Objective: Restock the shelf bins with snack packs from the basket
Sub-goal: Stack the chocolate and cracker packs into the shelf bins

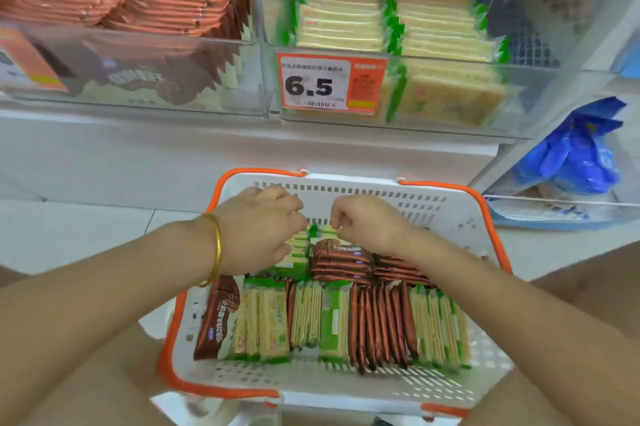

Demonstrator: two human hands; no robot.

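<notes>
Picking is the step in hand: both hands hover over the 12 o'clock end of the basket (433,207), which sits at 6 o'clock in the view, below the shelf. The left hand (263,228) curls its fingers down onto the far green packs (298,247). The right hand (363,221) is bunched narrow above a flat brown stack (341,261). Whether either hand already grips a pack cannot be told. The near-row packs (377,321) stand on edge, long axes running 12 to 6, while the flat stack lies 9 to 3. The next move likely calls for a firm pinch and a lift towards the green bin (433,60) at 1 o'clock or the brown bin (138,36) at 11, with packs turned to match the rows there.
</notes>
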